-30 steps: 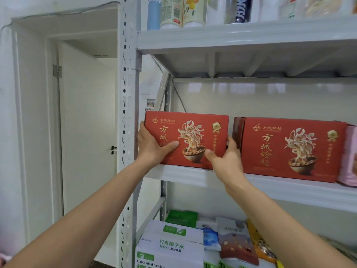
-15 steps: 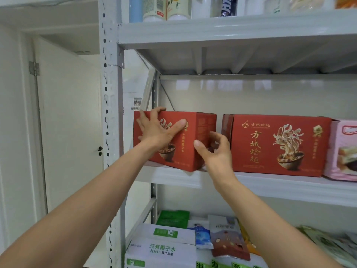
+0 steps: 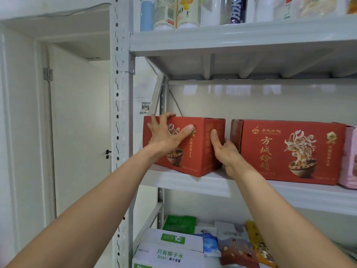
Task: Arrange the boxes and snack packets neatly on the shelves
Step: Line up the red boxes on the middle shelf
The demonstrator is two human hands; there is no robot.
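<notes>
A red noodle box (image 3: 195,151) stands turned at an angle at the left end of the middle shelf (image 3: 212,187), one corner jutting toward the shelf's front edge. My left hand (image 3: 166,136) lies on its front face, fingers curled over the top left edge. My right hand (image 3: 226,151) holds its short side, thumb up on that face and fingers hidden in the gap behind. A second, identical red box (image 3: 289,149) sits square just to the right, with a pink box (image 3: 349,157) beside it.
Bottles (image 3: 166,12) line the top shelf (image 3: 231,37). The bottom shelf holds a white coconut-water carton (image 3: 170,252), a green packet (image 3: 179,224) and several snack packets (image 3: 235,246). The shelf's perforated post (image 3: 120,113) rises on the left, beside a white door (image 3: 81,132).
The left red box has been turned from facing front to an angle. My left hand slid up to its top left edge and my right hand moved onto its short side.
</notes>
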